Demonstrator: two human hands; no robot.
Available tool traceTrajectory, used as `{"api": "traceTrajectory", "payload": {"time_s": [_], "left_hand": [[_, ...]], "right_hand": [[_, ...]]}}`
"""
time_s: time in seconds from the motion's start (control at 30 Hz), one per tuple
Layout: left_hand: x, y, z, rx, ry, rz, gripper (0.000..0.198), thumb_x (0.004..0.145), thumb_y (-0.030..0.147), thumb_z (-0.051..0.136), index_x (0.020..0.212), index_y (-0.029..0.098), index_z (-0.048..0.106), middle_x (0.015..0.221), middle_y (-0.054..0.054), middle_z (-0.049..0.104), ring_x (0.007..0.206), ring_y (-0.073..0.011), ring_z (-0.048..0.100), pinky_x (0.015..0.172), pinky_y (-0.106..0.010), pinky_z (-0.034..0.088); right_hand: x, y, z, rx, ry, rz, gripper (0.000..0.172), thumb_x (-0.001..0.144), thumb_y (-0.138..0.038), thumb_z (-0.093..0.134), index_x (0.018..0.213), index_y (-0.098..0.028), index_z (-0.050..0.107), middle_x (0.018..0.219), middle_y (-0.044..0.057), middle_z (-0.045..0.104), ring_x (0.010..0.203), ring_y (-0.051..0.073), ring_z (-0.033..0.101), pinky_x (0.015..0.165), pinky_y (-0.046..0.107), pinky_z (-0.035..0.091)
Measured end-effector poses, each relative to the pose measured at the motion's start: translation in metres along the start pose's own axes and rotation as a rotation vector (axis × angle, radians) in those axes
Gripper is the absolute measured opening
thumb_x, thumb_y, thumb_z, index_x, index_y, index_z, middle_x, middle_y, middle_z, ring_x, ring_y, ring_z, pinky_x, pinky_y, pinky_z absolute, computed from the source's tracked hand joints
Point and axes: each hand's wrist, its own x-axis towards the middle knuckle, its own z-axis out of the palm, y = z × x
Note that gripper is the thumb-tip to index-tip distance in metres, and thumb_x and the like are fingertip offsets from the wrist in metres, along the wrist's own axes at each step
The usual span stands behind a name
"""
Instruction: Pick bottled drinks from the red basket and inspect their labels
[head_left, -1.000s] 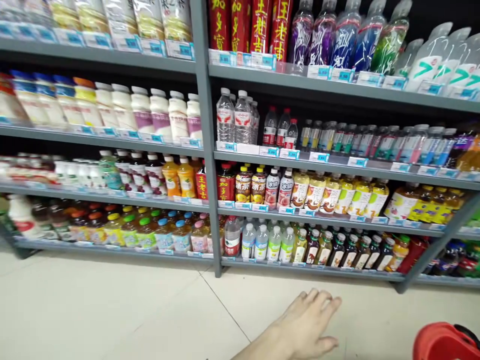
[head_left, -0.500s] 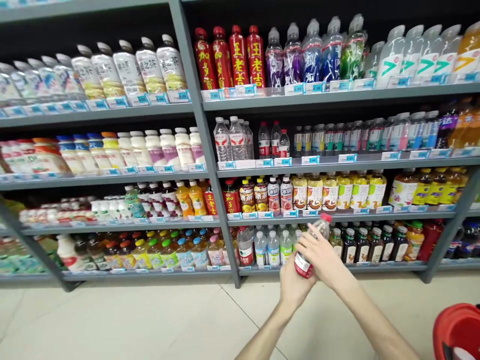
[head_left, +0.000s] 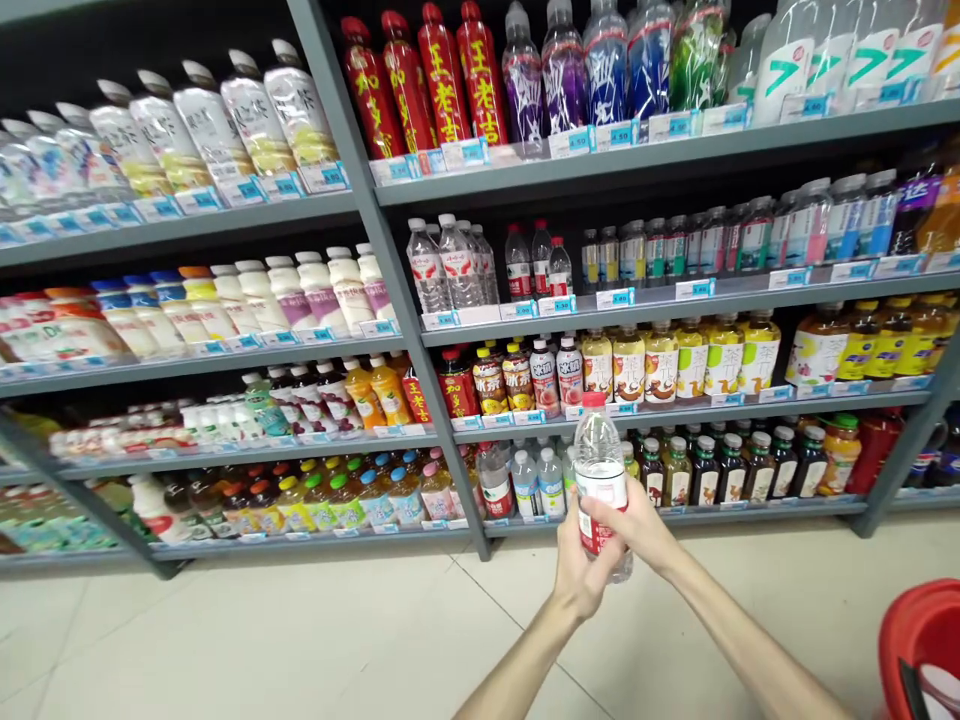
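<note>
A clear water bottle with a red cap and a red-and-white label stands nearly upright in front of the shelves, held by both hands. My left hand wraps round its lower left side. My right hand grips it from the right, with the thumb lying across the label. The bottle's base shows below the fingers. Behind it, on the bottom shelf, is a larger bottle with a red-and-white label. Small red-capped bottles stand two shelves higher.
Grey shelving full of drink bottles spans the view, with price tags along its edges. Dark bottles line the bottom shelf to the right. A red basket is at the lower right. Pale floor tiles lie below.
The bottle has turned from tilted to nearly upright, its label now facing me. My right hand has moved from over its upper part down to its side. The view has shifted slightly.
</note>
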Motion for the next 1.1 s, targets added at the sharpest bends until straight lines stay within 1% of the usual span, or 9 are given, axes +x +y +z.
{"api": "traceTrajectory", "payload": {"time_s": [0.07, 0.13, 0.2, 0.27, 0.5, 0.73, 0.83, 0.93, 1.1], "left_hand": [[0.000, 0.004, 0.003, 0.011, -0.016, -0.019, 0.059, 0.096, 0.056, 0.047, 0.137, 0.014, 0.056, 0.131, -0.016, 0.065, 0.127, -0.0315, 0.057, 0.112, -0.045, 0.041], [0.000, 0.005, 0.008, -0.003, 0.020, -0.063, 0.060, 0.101, 0.056, 0.036, 0.139, 0.015, 0.056, 0.139, -0.015, 0.061, 0.138, -0.0307, 0.048, 0.120, -0.045, 0.031], [-0.001, 0.004, 0.015, -0.030, 0.067, -0.113, 0.062, 0.100, 0.058, 0.035, 0.140, 0.016, 0.057, 0.143, -0.013, 0.059, 0.144, -0.0298, 0.041, 0.124, -0.045, 0.023], [-0.002, 0.003, 0.021, -0.044, 0.097, -0.150, 0.064, 0.099, 0.061, 0.037, 0.140, 0.017, 0.056, 0.143, -0.012, 0.059, 0.145, -0.0295, 0.039, 0.125, -0.045, 0.021], [-0.005, 0.015, 0.022, 0.052, 0.029, -0.062, 0.063, 0.103, 0.056, 0.027, 0.148, 0.015, 0.047, 0.138, -0.013, 0.063, 0.134, -0.0293, 0.052, 0.117, -0.043, 0.033], [-0.003, 0.018, 0.015, 0.171, -0.014, -0.008, 0.059, 0.105, 0.051, 0.026, 0.151, 0.017, 0.038, 0.133, -0.013, 0.065, 0.118, -0.0290, 0.062, 0.100, -0.039, 0.046], [-0.003, 0.012, 0.009, 0.228, -0.070, -0.010, 0.059, 0.104, 0.051, 0.031, 0.153, 0.019, 0.035, 0.134, -0.012, 0.064, 0.114, -0.0283, 0.064, 0.098, -0.038, 0.046], [-0.003, 0.005, 0.004, 0.240, -0.126, -0.041, 0.062, 0.101, 0.050, 0.043, 0.153, 0.019, 0.031, 0.136, -0.012, 0.064, 0.112, -0.0267, 0.065, 0.099, -0.037, 0.046], [-0.005, 0.001, 0.003, 0.247, -0.137, -0.084, 0.063, 0.094, 0.049, 0.056, 0.145, 0.017, 0.037, 0.124, -0.010, 0.069, 0.099, -0.0239, 0.067, 0.089, -0.033, 0.049]], "right_hand": [[-0.002, -0.001, -0.002, 0.022, 0.109, 0.011, 0.049, 0.070, -0.052, 0.084, 0.101, -0.016, 0.069, 0.096, 0.009, 0.075, 0.088, 0.025, 0.069, 0.083, 0.035, 0.053], [-0.004, 0.000, -0.004, 0.065, 0.195, 0.021, 0.048, 0.075, -0.058, 0.077, 0.098, -0.016, 0.071, 0.093, 0.009, 0.075, 0.085, 0.024, 0.069, 0.081, 0.034, 0.052], [-0.005, 0.000, -0.007, 0.104, 0.228, 0.019, 0.051, 0.081, -0.065, 0.067, 0.096, -0.017, 0.072, 0.091, 0.008, 0.076, 0.080, 0.024, 0.068, 0.077, 0.034, 0.052], [-0.007, -0.002, -0.009, 0.128, 0.216, -0.002, 0.056, 0.086, -0.069, 0.057, 0.095, -0.017, 0.072, 0.090, 0.009, 0.076, 0.079, 0.024, 0.068, 0.074, 0.033, 0.052], [-0.011, -0.014, -0.008, 0.053, 0.160, -0.119, 0.061, 0.088, -0.072, 0.052, 0.097, -0.016, 0.074, 0.089, 0.010, 0.076, 0.079, 0.024, 0.070, 0.076, 0.034, 0.053], [-0.009, -0.014, -0.009, 0.220, 0.132, -0.097, 0.053, 0.089, -0.066, 0.056, 0.111, -0.020, 0.071, 0.104, 0.009, 0.076, 0.098, 0.026, 0.070, 0.087, 0.037, 0.055], [-0.006, -0.013, -0.010, 0.288, 0.166, -0.060, 0.057, 0.087, -0.069, 0.055, 0.115, -0.020, 0.068, 0.107, 0.009, 0.075, 0.099, 0.027, 0.070, 0.086, 0.038, 0.056], [-0.002, -0.011, -0.010, 0.264, 0.212, -0.046, 0.057, 0.085, -0.068, 0.059, 0.115, -0.021, 0.067, 0.107, 0.008, 0.075, 0.095, 0.026, 0.071, 0.084, 0.036, 0.055], [0.003, -0.012, -0.017, 0.143, 0.218, -0.099, 0.046, 0.086, -0.062, 0.062, 0.106, -0.021, 0.069, 0.102, 0.005, 0.074, 0.090, 0.021, 0.068, 0.084, 0.032, 0.052]]}}
